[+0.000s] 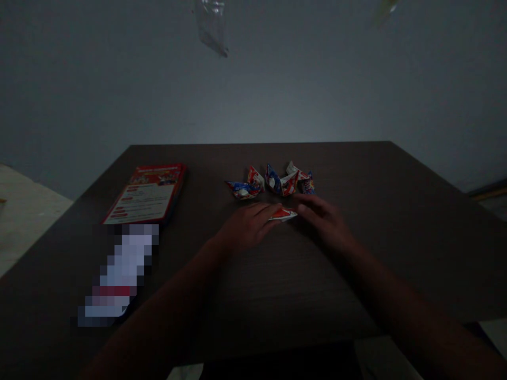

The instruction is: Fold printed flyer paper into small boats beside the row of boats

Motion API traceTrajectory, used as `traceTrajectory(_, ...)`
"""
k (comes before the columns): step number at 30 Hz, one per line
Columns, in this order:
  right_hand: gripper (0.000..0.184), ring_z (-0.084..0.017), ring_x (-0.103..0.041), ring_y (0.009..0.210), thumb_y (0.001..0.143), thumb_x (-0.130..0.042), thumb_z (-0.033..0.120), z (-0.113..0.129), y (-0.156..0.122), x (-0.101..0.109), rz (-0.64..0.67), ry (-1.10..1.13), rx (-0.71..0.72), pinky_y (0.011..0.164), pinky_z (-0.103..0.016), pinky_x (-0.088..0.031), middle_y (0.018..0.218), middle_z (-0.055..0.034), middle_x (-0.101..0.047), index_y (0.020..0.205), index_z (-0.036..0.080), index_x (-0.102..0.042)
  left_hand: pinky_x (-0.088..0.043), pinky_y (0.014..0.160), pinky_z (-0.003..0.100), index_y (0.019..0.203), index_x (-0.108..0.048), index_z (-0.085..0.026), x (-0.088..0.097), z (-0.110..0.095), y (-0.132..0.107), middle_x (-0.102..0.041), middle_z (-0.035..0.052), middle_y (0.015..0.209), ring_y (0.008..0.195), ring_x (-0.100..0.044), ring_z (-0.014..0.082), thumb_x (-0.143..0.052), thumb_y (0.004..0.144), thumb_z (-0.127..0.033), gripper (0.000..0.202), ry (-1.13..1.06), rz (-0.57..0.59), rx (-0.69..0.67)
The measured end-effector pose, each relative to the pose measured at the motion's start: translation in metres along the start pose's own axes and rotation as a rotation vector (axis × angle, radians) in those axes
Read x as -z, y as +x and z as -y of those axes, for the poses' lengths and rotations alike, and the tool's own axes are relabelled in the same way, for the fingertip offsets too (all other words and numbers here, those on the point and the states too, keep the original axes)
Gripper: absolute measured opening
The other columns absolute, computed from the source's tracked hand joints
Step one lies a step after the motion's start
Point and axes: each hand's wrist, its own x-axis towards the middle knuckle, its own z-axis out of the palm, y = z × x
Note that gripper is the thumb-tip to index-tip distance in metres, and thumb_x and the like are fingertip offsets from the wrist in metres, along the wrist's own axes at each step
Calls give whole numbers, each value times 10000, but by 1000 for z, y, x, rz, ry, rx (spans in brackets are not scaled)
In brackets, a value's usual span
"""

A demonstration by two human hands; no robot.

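A small folded piece of printed paper (283, 214), red with white edges, lies on the table between my hands. My left hand (249, 224) covers its left end, fingers close together over the far side and thumb along the near side. At the paper's right end is my right hand (322, 219), with the thumb close to the tip and the fingers spread a little apart from it. Just beyond stand three folded, boat-like paper shapes with pointed ends: a left one (243, 190), a middle one (281, 182) and a right one (304, 180), printed in red, blue and white.
A stack of red-bordered printed sheets (144, 195) lies at the left of the dark wooden table (396, 211). In front of it is a phone-like object (122, 274), blurred by pixels. A grey wall (317, 79) rises behind, with a clear plastic piece (212, 26) on it.
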Motion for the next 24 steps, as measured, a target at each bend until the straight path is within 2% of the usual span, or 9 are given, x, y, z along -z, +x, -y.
traceTrajectory(2,396,-221,-605,1034,703,-739,297,5,-3,1,119,-112,170,918,-383,-467,1141,-47,-666,1092,260,-675,-522,819,334,1230,-536,-151,2,-1,0,-663,127,1075,961,-640,204,-483,905,-289,358,-13,6,5)
traceTrajectory(4,365,-224,-615,1023,719,-731,276,8,-5,1,199,-187,295,922,-391,-463,1110,-44,-684,1081,270,-687,-521,794,311,1201,-561,-142,3,-1,-1,-678,123,1047,929,-652,200,-489,903,-298,344,-36,12,10)
traceTrajectory(6,300,-213,-646,944,750,-707,266,7,-5,2,217,-237,360,865,-378,-491,1035,-37,-711,1049,279,-704,-517,775,288,1171,-589,-160,3,-1,-1,-696,103,1013,888,-665,186,-503,897,-300,320,-69,17,20)
traceTrajectory(10,240,-215,-657,884,762,-700,258,1,-3,5,205,-280,393,807,-377,-511,940,-33,-727,998,291,-725,-509,735,255,1107,-640,-212,3,0,-2,-725,56,924,799,-680,161,-581,853,-320,282,-157,8,68)
traceTrajectory(18,231,-207,-660,895,779,-689,244,0,-4,5,190,-251,445,818,-376,-516,927,-25,-732,1001,300,-724,-522,806,269,1052,-670,-174,5,-3,0,-720,81,1023,919,-681,176,-623,823,-272,254,-220,-82,25)
traceTrajectory(24,173,-203,-666,861,786,-687,251,-2,-4,6,207,-216,442,779,-339,-527,890,-54,-727,948,239,-745,-514,660,213,1006,-698,-158,10,-9,0,-746,55,878,722,-695,143,-638,814,-258,224,-201,-66,103)
